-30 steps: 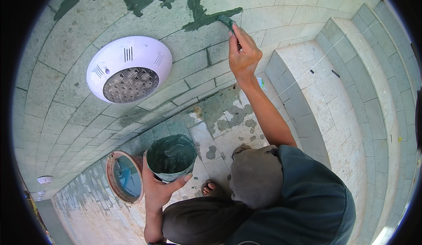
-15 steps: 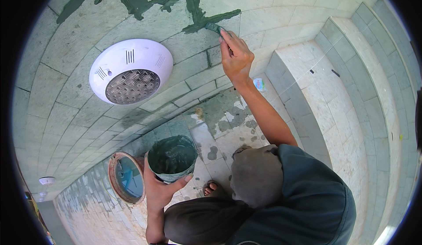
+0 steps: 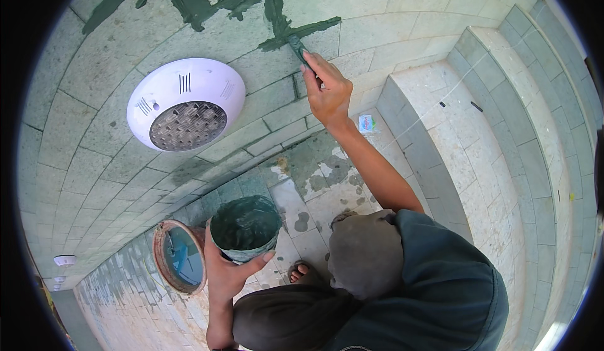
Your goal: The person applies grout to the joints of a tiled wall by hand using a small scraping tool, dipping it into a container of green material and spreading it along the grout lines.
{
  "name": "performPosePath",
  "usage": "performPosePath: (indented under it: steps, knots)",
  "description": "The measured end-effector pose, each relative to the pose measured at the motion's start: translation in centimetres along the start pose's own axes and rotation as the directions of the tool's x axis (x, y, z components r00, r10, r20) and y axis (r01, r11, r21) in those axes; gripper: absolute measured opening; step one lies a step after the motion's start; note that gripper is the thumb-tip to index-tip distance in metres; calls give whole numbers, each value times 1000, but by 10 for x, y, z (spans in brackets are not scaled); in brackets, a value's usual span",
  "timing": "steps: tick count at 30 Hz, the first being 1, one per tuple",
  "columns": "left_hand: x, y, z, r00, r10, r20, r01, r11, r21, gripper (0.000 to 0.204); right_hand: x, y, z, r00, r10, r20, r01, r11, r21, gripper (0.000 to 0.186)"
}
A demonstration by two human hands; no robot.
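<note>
Pale stone tiles (image 3: 402, 30) cover the wall where the right hand (image 3: 328, 90) pinches a small tool (image 3: 297, 47) against dark green paste (image 3: 277, 11), while the left hand (image 3: 229, 274) grips a paste tub (image 3: 244, 227) down low.

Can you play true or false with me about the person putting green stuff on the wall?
1. The right hand presses a small tool to the tiled wall. True.
2. The left hand holds a red bucket. False: the bucket is dark green, smeared with the same paste.
3. A round white light sits on the wall left of the tool. True.
4. The green paste covers the whole wall. False: it runs only in streaks along some tile joints near the top.
5. The steps lie to the person's left. False: they are on the right.
</note>
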State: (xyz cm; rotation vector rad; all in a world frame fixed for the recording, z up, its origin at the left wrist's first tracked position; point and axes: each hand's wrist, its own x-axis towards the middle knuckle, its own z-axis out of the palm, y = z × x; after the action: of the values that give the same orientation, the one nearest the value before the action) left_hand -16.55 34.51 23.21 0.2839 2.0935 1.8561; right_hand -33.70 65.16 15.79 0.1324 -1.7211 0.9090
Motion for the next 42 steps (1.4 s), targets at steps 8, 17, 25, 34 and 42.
performPosePath:
  steps: [8,17,25,34,42]
  knots:
    - [-1,1,-3,1000,3,-23,-2,1000,22,79,21,7,-22,891,404,-209,-375,912,165,34]
    - [3,1,0,1000,-15,5,15,1000,-2,78,1,3,6,986,130,-101,-126,991,45,32]
    - [-1,2,-3,999,-14,-39,15,1000,18,78,14,14,-15,901,382,-206,-387,922,17,28]
    - [4,0,-2,1000,-21,-4,21,1000,-11,79,-6,0,10,999,27,-43,-26,1000,6,28]
    - [-1,0,-7,999,-10,-38,10,1000,10,79,20,21,-18,925,298,-237,-312,950,-25,23]
